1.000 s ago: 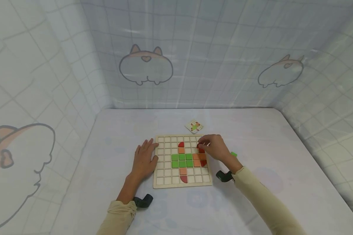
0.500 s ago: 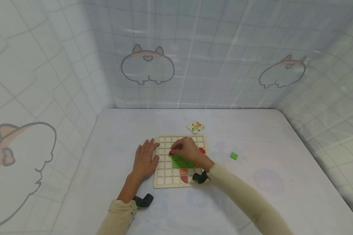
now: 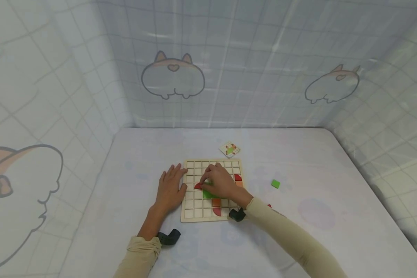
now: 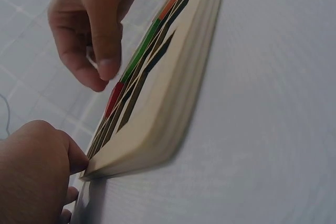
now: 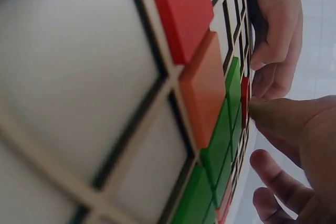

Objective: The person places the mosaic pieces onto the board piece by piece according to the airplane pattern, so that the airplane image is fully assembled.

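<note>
A wooden grid board (image 3: 189, 214) carries green square tiles (image 3: 207, 194), orange tiles (image 3: 216, 202) and red quarter-circle tiles (image 3: 217, 211). My left hand (image 3: 169, 190) lies along the board's left side with fingers extended, its fingertips touching the edge. Over the board, my right hand (image 3: 219, 181) has its thumb and finger together at a red quarter-circle tile (image 3: 198, 186), left of the green tiles. In the right wrist view a fingertip meets this red tile (image 5: 245, 95), which lies low in the grid. The right hand covers several tiles in the head view.
A small pattern card (image 3: 229, 149) lies behind the board. To the right is a loose green square tile (image 3: 275, 183), and a bit of a red tile (image 3: 269, 205) shows beside the right sleeve. Patterned walls (image 3: 246, 77) enclose the table.
My right hand has gone from the board's right side leftward with a red quarter-circle tile, then down to the left end of the green tiles. The left hand stays in place.
</note>
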Demonstrator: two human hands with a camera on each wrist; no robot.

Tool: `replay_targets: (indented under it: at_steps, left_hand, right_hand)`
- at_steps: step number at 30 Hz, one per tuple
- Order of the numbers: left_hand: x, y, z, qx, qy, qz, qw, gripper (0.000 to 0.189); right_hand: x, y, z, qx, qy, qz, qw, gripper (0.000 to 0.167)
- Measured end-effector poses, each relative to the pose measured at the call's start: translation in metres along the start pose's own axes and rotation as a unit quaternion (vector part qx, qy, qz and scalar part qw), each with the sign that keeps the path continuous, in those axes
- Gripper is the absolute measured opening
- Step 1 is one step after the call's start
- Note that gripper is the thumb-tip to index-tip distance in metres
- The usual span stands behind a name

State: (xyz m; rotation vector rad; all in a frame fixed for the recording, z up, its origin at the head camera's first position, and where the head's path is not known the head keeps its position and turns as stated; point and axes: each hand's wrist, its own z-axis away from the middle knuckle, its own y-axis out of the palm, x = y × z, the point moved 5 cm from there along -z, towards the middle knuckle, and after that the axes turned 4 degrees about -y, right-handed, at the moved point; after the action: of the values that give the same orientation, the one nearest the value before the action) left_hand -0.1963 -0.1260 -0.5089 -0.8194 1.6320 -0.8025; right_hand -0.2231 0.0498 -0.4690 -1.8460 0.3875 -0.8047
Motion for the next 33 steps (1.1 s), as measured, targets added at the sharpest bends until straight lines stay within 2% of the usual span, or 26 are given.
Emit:
replay_targets:
  at_steps: [5, 8, 12, 17, 21, 26, 29, 33]
  left_hand:
    - [0.000, -0.001, 0.000, -0.004, -0.005, -0.001, 1.0000, 0.046]
    - [0.001, -0.001, 0.000, -0.005, -0.003, 0.000, 1.0000, 0.046]
    - [0.001, 0.001, -0.001, -0.003, 0.002, 0.002, 1.0000, 0.047]
    - [0.001, 0.001, -0.001, -0.006, 0.002, 0.002, 1.0000, 0.047]
    - [0.002, 0.003, -0.001, -0.003, 0.003, 0.002, 1.0000, 0.048]
    - [0.002, 0.003, -0.002, -0.005, 0.003, -0.001, 1.0000, 0.048]
    - [0.002, 0.003, -0.001, -0.004, -0.002, -0.002, 1.0000, 0.048]
    - [0.002, 0.001, -0.001, -0.001, -0.008, -0.002, 1.0000, 0.048]
  right_hand:
    - [-0.002, -0.001, 0.004, -0.005, -0.007, -0.028, 0.9996, 0.019]
    - [-0.001, 0.002, 0.002, 0.002, -0.020, 0.002, 0.9998, 0.023]
    - [0.000, 0.006, -0.002, 0.025, -0.030, 0.050, 0.9980, 0.020]
    - [0.000, 0.008, -0.004, 0.052, -0.028, 0.088, 0.9944, 0.018]
    - [0.002, 0.004, -0.002, 0.055, -0.032, 0.116, 0.9912, 0.022]
    - [0.001, -0.011, 0.010, 0.026, -0.041, 0.093, 0.9945, 0.031]
    - [-0.005, -0.022, 0.021, 0.008, -0.039, 0.068, 0.9969, 0.030]
    - [-0.016, -0.032, 0.041, 0.008, -0.024, 0.050, 0.9984, 0.030]
